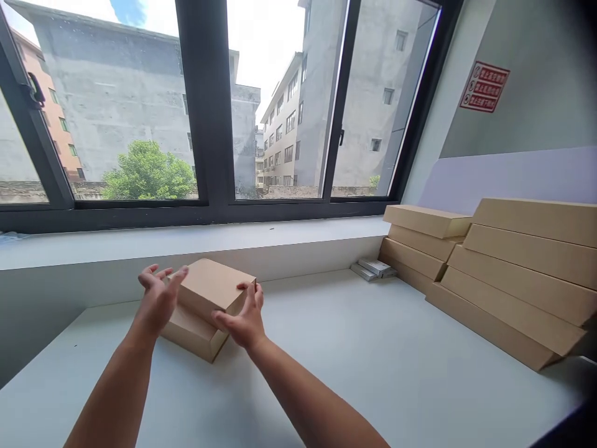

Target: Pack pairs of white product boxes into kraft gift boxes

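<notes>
A brown cardboard box rests on a second brown box on the white tabletop, turned slightly out of line with it. My right hand grips the upper box at its right end, thumb on the near side and fingers at the far corner. At the left end of that box is my left hand, fingers spread and thumb against or just beside the box's edge; whether it touches is unclear. The left ends of both boxes are partly hidden behind this hand.
Stacks of similar brown boxes stand on the right side of the white table. Several small flat silvery packs lie beside a shorter stack. A white sill runs below dark-framed windows along the back.
</notes>
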`<state>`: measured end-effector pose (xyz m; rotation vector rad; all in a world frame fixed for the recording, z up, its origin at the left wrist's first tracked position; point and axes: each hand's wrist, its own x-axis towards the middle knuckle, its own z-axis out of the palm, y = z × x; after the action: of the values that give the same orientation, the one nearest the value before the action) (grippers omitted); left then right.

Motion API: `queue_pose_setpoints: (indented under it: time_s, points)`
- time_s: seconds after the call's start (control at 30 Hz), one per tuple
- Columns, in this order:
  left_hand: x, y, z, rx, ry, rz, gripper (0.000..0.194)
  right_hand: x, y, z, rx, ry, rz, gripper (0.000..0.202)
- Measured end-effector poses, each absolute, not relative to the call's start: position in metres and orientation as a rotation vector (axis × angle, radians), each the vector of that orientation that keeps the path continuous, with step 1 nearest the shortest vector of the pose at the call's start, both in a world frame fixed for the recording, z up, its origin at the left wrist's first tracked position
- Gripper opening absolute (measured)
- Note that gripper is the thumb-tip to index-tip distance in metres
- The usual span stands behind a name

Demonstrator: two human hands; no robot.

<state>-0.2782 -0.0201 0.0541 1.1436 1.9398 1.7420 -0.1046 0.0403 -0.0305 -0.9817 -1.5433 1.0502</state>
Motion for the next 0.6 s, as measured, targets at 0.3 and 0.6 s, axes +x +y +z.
queue_pose_setpoints:
  time_s: [0.3,0.6]
  points:
    - [-0.253,-0.008,0.028,1.724,2.214,1.391,0.054,-0.047,0.064,-0.083,-0.856,-1.821,1.119,0.093]
    - [-0.139,-0.019,-0.011,2.874,1.432,1.334,0.031,0.035,0.121,-0.146,-1.180,-1.808,0.880,0.067]
